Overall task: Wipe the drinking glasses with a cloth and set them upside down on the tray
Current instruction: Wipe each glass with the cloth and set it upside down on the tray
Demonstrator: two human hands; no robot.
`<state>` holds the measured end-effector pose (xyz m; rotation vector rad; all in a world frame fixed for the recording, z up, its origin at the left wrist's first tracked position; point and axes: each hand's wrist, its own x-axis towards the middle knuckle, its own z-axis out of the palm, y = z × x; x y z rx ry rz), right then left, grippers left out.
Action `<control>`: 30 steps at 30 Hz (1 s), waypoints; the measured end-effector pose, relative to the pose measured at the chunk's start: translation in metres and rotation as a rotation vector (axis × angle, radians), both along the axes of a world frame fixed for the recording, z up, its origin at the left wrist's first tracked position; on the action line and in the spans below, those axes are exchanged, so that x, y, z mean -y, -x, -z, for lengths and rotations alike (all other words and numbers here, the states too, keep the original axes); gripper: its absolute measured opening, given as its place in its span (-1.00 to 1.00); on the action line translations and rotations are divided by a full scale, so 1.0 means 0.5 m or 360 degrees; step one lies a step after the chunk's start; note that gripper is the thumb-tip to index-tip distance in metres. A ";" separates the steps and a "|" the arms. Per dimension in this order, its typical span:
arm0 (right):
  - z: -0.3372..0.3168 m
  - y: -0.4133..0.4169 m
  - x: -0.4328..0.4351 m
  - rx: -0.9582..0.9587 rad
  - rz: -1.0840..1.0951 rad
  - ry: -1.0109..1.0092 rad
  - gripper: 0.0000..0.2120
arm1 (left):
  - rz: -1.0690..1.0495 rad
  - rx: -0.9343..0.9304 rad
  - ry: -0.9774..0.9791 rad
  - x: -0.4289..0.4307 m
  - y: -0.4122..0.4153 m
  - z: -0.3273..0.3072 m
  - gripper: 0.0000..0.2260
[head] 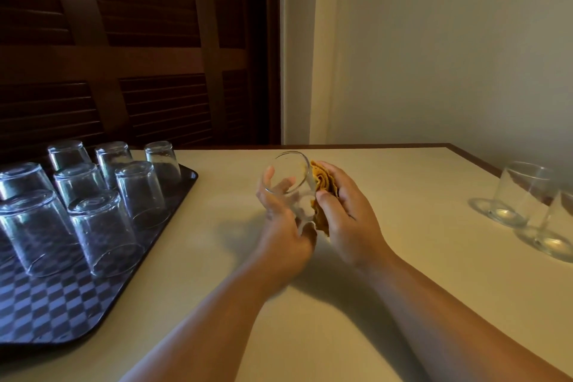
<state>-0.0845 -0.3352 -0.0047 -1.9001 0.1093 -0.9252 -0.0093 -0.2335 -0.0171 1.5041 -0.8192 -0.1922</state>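
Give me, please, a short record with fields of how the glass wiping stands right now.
left grip: holds a tilted glass over the table
right grip: presses an orange cloth against that glass
tray: eight upside-down glasses visible, at left
waiting: two upright glasses on the table, far right

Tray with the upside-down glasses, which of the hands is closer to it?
Left. The left hand holds a glass to the right of the tray; the right hand, gripping the orange cloth, is farther right.
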 end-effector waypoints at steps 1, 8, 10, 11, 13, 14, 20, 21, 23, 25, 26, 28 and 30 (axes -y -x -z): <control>-0.002 0.001 -0.006 0.0027 -0.0002 0.0039 -0.60 | 0.0012 -0.0034 0.0015 0.003 -0.002 0.003 -0.16; -0.006 0.001 0.013 0.0016 0.0042 -0.0002 -0.68 | -0.0019 0.0136 -0.0146 -0.003 -0.003 0.004 -0.07; -0.008 0.003 0.006 0.0052 0.0023 0.0008 -0.66 | 0.0023 0.0065 -0.0204 -0.004 -0.003 0.005 -0.24; -0.008 0.004 0.003 0.0081 0.0002 0.0008 -0.64 | 0.0051 0.0107 -0.0302 -0.003 -0.004 0.006 -0.32; -0.011 0.006 -0.002 0.0112 -0.0028 0.0004 -0.62 | 0.0148 0.0148 -0.0336 -0.004 -0.001 0.016 -0.23; -0.013 0.007 -0.002 0.0113 -0.0039 -0.0009 -0.64 | 0.0155 0.0131 -0.0316 -0.010 0.006 0.010 -0.14; -0.012 0.004 -0.002 0.0032 -0.0034 -0.0015 -0.75 | -0.0006 0.0181 -0.0210 -0.006 -0.007 0.009 -0.10; -0.012 0.004 -0.006 0.0058 -0.0031 0.0002 -0.73 | 0.0029 0.0097 -0.0169 -0.005 -0.007 0.009 -0.17; -0.014 0.006 -0.012 0.0122 -0.0027 0.0012 -0.67 | 0.0067 0.0120 -0.0253 -0.004 -0.004 0.012 -0.18; -0.015 0.007 -0.009 0.0153 -0.0032 -0.0026 -0.65 | 0.0119 0.0164 -0.0304 -0.002 -0.005 0.018 -0.07; -0.016 0.008 -0.006 0.0141 -0.0031 -0.0054 -0.67 | 0.0075 0.0179 -0.0270 -0.003 -0.003 0.017 -0.05; -0.015 0.007 0.000 0.0076 -0.0016 -0.0065 -0.75 | -0.0017 0.0219 -0.0303 -0.004 -0.001 0.009 -0.03; -0.013 0.006 0.000 0.0027 0.0013 -0.0029 -0.77 | -0.0069 0.0220 -0.0291 -0.003 -0.005 0.012 0.01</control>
